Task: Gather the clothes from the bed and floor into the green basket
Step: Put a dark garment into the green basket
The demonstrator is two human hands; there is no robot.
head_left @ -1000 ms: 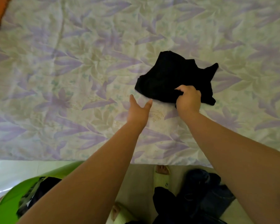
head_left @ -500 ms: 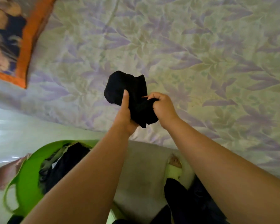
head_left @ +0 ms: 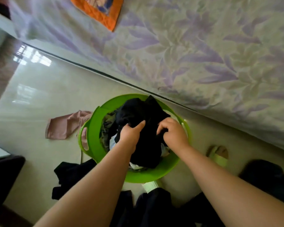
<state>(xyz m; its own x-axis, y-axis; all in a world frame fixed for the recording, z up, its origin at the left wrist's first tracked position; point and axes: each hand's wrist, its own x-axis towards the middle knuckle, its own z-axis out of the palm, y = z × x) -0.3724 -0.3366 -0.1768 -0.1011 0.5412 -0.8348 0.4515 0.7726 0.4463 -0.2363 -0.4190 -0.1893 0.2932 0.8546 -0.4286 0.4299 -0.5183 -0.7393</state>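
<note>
The big bed with the purple leaf sheet fills the top of the view, and none of its clothes are in sight now. A moment ago the black garment lay on that sheet, and the person was bunching it up there. Now it has been carried down and sits in the green basket on the shiny floor, just beside the bed. So that piece looks as good as done.

Both hands are on the black garment. The left hand grips a fold of it, with the thumb over the top. The right hand has its fingers curled into the cloth too, pushing it down on the other clothes in the basket.

There is more to pick up, I think. A dark pile lies on the floor touching the near left of the basket, and another dark heap is off to the right. A small pink garment lies flat by the basket's left side. A foot in a pale slipper stands nearby.
</note>
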